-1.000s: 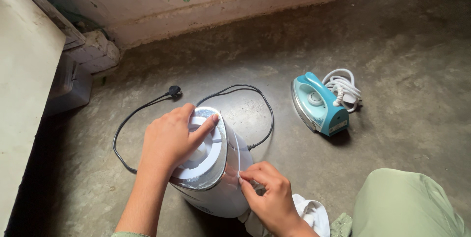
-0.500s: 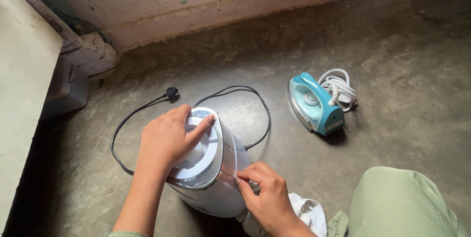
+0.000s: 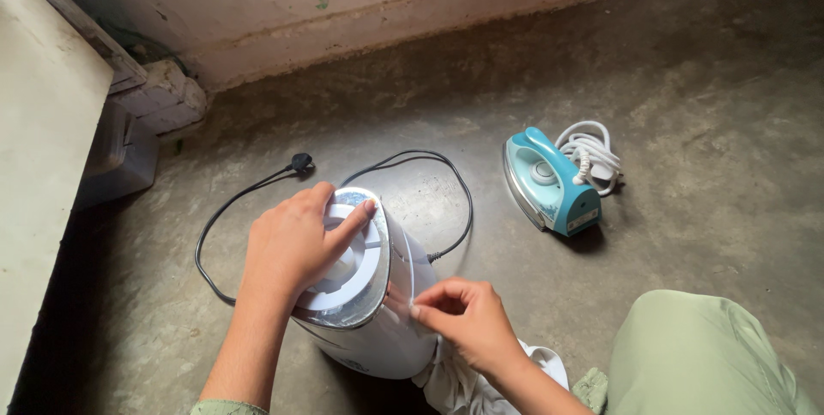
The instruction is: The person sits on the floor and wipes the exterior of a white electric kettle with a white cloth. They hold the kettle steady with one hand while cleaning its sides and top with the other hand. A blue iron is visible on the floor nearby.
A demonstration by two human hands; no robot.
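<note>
A white mixer-grinder base (image 3: 378,329) with a shiny chrome rim lies tilted on the concrete floor in front of me. My left hand (image 3: 292,248) rests flat over its round top coupling and holds it steady. My right hand (image 3: 463,321) pinches a white cloth (image 3: 468,381) against the base's right side. The cloth trails down under my wrist. The base's black power cord (image 3: 257,187) loops over the floor behind it, ending in a plug (image 3: 301,160).
A teal and white clothes iron (image 3: 549,185) lies on its side to the right, with its coiled white cord (image 3: 592,153) behind it. My green-clad knee (image 3: 704,355) is at lower right. A wall base runs along the back; a pale cabinet (image 3: 43,166) stands left.
My right hand has slid a little to the right and turned along the base's side, dragging the cloth with it. The left hand and the base have stayed put.
</note>
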